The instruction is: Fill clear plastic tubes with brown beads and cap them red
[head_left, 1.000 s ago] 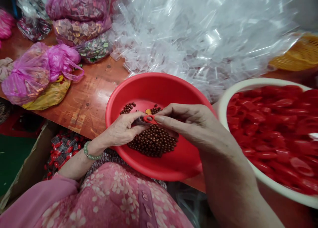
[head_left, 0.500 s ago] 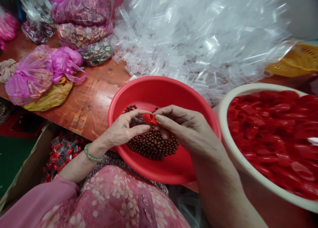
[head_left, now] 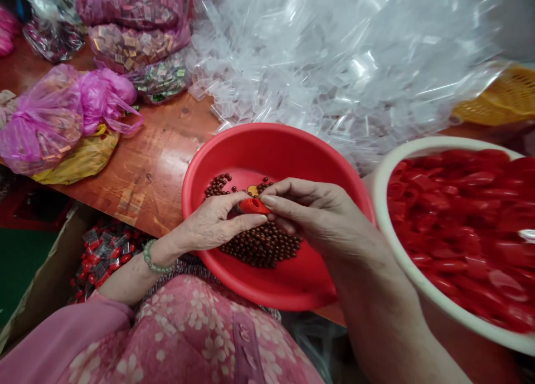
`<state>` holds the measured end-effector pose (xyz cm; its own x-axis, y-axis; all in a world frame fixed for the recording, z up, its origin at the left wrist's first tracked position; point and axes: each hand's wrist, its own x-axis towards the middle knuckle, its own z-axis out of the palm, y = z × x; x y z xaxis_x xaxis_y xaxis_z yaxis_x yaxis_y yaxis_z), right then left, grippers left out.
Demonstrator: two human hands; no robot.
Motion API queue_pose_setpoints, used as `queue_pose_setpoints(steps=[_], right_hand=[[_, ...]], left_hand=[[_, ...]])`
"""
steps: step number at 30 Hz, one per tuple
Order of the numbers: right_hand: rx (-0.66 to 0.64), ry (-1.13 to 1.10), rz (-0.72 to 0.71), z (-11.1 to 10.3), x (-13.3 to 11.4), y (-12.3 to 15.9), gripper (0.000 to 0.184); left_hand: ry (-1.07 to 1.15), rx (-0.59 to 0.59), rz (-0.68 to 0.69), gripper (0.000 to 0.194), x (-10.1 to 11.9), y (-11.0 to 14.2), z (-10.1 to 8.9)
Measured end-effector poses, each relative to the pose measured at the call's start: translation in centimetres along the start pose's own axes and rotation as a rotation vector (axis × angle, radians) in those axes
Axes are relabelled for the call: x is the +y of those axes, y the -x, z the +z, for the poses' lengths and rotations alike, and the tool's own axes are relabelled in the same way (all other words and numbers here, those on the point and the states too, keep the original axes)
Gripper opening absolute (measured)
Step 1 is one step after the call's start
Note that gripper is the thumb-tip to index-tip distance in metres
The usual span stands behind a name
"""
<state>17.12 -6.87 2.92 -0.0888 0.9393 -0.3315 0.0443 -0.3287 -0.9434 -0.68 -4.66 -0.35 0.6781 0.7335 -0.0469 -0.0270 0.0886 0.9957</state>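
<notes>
Between both hands, above a red basin (head_left: 267, 136), is a small red plastic cap (head_left: 253, 205) with a hole in its end. My left hand (head_left: 217, 219) pinches its left side with thumb and fingers; what lies behind these fingers is mostly hidden. My right hand (head_left: 313, 211) grips the cap's right end between thumb and forefinger, its other fingers curled below. Under the hands, many shiny brown beads (head_left: 263, 244) lie heaped in the basin. A small yellow-orange round piece (head_left: 253, 190) shows behind the cap, among the beads.
A white tub (head_left: 382, 200) full of red plastic pieces (head_left: 451, 228) stands at right. Clear plastic sleeves (head_left: 326, 72) are piled behind the basin. Pink bags (head_left: 45, 116) sit on the wooden table (head_left: 154, 161) at left. Below it, a carton (head_left: 37, 278) holds red-and-clear pieces (head_left: 104, 256). A yellow basket (head_left: 493, 100) is far right.
Both hands still hold the red cap, now slightly further right and lower. The left fingers have closed further over it. The yellow-orange piece now shows behind it. The view has shifted a little.
</notes>
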Motion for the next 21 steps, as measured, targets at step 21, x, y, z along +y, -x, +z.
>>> queue_pose_setpoints(steps=[21], right_hand=[[0.181, 0.352, -0.309, 2.7, 1.5, 1.2, 0.012]], left_hand=[[-0.152, 0.066, -0.091, 0.03, 0.3, 0.2, -0.3]])
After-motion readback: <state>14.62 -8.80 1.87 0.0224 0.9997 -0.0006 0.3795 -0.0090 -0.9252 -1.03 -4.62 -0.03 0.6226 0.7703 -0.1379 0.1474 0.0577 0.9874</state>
